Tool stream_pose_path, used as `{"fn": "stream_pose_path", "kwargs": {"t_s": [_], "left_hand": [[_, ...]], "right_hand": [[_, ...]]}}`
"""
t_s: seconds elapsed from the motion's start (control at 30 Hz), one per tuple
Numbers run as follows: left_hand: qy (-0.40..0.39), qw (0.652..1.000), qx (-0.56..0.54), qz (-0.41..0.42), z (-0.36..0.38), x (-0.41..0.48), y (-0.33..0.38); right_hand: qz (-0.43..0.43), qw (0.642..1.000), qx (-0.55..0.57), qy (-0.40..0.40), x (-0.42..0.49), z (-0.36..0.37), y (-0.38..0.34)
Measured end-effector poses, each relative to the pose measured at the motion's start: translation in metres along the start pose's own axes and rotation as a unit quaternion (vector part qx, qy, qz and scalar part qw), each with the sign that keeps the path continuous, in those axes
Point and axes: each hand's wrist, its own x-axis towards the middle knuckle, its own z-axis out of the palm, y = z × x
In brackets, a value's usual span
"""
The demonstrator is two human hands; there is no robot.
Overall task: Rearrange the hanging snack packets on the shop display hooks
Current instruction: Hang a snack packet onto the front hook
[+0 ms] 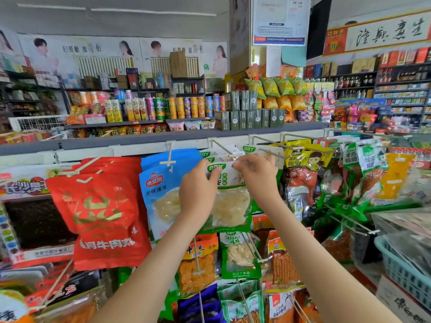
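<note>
A green-and-white snack packet (229, 206) with a clear window hangs in front of me at the tip of a white wire hook (224, 149). My left hand (198, 192) pinches its top left corner. My right hand (255, 176) pinches its top right edge near the hang hole. More packets of the same green brand (250, 150) sit behind it on the hook. To the left hang blue packets (161, 197) and red packets (95, 206). Yellow packets (307, 159) hang to the right.
Lower hooks carry orange packets (198, 264), green packets (240, 255) and red ones (282, 264). A teal plastic basket (401, 273) stands at the lower right. Green-and-white packets (363, 169) crowd the right hooks. A grey shelf (140, 141) with cans and boxes runs behind the display.
</note>
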Motion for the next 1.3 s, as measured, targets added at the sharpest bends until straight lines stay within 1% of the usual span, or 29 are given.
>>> {"fn": "stream_pose_path", "kwargs": {"t_s": [0.07, 0.2, 0.4, 0.47, 0.5, 0.6, 0.7, 0.77, 0.8, 0.93, 1.0, 1.13, 1.23, 1.3], "left_hand": [[0.000, 1.000, 0.007, -0.009, -0.002, 0.002, -0.004], [-0.001, 1.000, 0.028, 0.001, -0.004, 0.005, -0.005], [-0.028, 0.997, 0.072, 0.004, 0.002, 0.012, -0.011], [-0.030, 0.994, 0.105, 0.022, 0.005, 0.013, -0.013], [-0.021, 0.989, 0.136, 0.045, 0.007, 0.014, -0.015], [0.023, 0.963, 0.244, 0.110, 0.020, 0.020, -0.024], [0.031, 0.928, 0.341, 0.148, 0.031, 0.021, -0.039], [0.043, 0.909, 0.374, 0.178, 0.037, 0.022, -0.048], [0.044, 0.903, 0.385, 0.187, 0.039, 0.024, -0.051], [0.042, 0.878, 0.426, 0.213, 0.040, 0.021, -0.057], [0.029, 0.885, 0.411, 0.215, 0.036, 0.013, -0.062], [-0.007, 0.911, 0.328, 0.250, 0.017, -0.006, -0.073], [-0.042, 0.931, 0.254, 0.257, -0.016, -0.029, -0.075], [-0.049, 0.942, 0.212, 0.254, -0.048, -0.042, -0.078]], "right_hand": [[0.005, 1.000, 0.011, 0.002, -0.001, 0.003, -0.001], [0.007, 1.000, 0.029, 0.002, -0.001, 0.002, -0.001], [0.003, 1.000, -0.022, -0.009, 0.009, 0.009, 0.002], [0.008, 1.000, -0.025, -0.015, 0.016, 0.016, 0.008], [0.010, 0.999, -0.029, -0.013, 0.019, 0.021, 0.010], [0.017, 0.998, -0.060, -0.009, 0.033, 0.036, 0.018], [-0.006, 0.991, -0.135, -0.013, 0.045, 0.056, 0.031], [-0.038, 0.979, -0.198, -0.012, 0.052, 0.065, 0.038], [-0.047, 0.976, -0.212, -0.009, 0.053, 0.067, 0.039], [-0.091, 0.974, -0.208, 0.011, 0.027, 0.069, 0.041], [-0.101, 0.975, -0.198, 0.005, 0.004, 0.071, 0.041], [-0.096, 0.985, -0.135, -0.048, -0.037, 0.071, 0.026], [-0.096, 0.989, -0.105, -0.034, -0.065, 0.072, 0.005], [-0.104, 0.991, -0.073, -0.041, -0.079, 0.076, -0.017]]}}
